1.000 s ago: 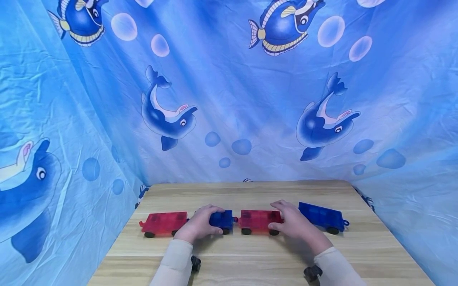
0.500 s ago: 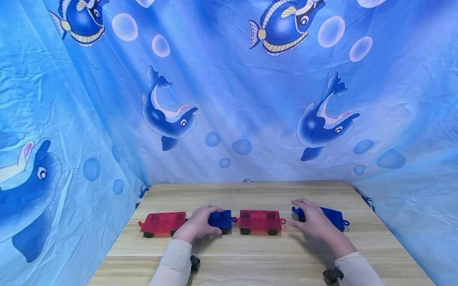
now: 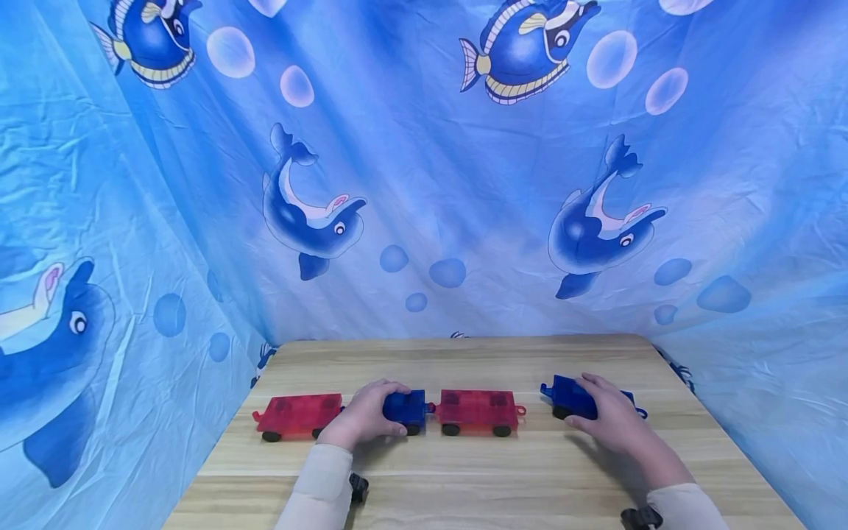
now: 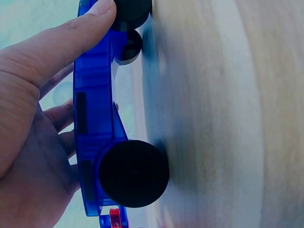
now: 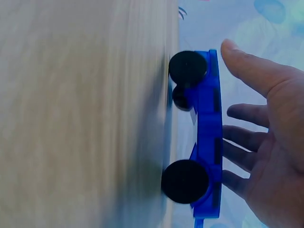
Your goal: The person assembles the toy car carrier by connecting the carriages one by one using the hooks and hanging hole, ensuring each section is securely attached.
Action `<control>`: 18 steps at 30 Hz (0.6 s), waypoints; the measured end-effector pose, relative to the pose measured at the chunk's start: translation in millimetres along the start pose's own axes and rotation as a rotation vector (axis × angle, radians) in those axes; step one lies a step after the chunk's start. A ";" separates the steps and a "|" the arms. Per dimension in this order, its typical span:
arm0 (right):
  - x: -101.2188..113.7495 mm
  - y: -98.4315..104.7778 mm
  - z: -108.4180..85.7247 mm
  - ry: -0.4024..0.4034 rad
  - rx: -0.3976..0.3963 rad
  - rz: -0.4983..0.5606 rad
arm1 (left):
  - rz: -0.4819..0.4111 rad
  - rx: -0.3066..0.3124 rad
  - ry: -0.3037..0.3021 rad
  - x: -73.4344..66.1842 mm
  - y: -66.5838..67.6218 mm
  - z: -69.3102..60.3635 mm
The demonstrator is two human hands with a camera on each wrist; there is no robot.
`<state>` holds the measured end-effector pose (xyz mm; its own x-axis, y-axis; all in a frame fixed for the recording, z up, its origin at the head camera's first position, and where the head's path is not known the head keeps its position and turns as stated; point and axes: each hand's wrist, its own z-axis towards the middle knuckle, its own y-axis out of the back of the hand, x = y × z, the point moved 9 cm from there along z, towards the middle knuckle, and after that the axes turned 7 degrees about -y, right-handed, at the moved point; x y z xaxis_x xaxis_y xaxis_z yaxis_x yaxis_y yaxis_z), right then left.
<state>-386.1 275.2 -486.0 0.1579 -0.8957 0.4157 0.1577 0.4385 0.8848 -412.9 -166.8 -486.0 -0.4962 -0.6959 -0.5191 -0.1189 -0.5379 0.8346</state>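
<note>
In the head view my left hand [image 3: 364, 418] grips a blue toy train car [image 3: 406, 406] that stands on its black wheels. The left wrist view shows the thumb [image 4: 76, 40] against its side, with the other fingers behind it. Left of it is a red train car [image 3: 301, 414]; a red piece sits in the blue car's hook at that end. Another red train car [image 3: 475, 409] joins the gripped car's right end. Farther right, my right hand [image 3: 611, 417] hovers over a second blue train car [image 5: 208, 128], thumb held apart from it. That car stands angled, separate from the row.
The cars stand on a wooden table [image 3: 464, 486]. A blue sea-print curtain [image 3: 424, 184] with dolphins and fish hangs behind the table and at both sides. Black wrist cameras sit below each hand, the right one [image 3: 641, 517] near the bottom edge.
My right hand has left the right end of the second red car and moved right to the separate blue car. The left hand and the joined row have shifted slightly left.
</note>
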 end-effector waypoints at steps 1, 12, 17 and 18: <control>-2.0 -0.6 -0.9 -0.003 0.006 -0.002 | -0.001 -0.003 -0.001 0.1 0.1 0.1; -13.9 -2.5 -2.4 0.010 -0.014 -0.060 | 0.005 -0.015 -0.008 -2.2 0.4 0.7; -11.4 0.4 -3.1 0.035 -0.035 -0.074 | -0.003 -0.017 0.001 -2.9 0.6 0.7; -11.0 0.6 -3.0 0.037 -0.036 -0.074 | -0.008 -0.017 0.003 -3.3 0.5 0.9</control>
<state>-384.8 285.5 -490.7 0.1804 -0.9228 0.3404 0.2056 0.3738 0.9044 -412.0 -164.4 -483.7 -0.4930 -0.6931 -0.5260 -0.1076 -0.5513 0.8273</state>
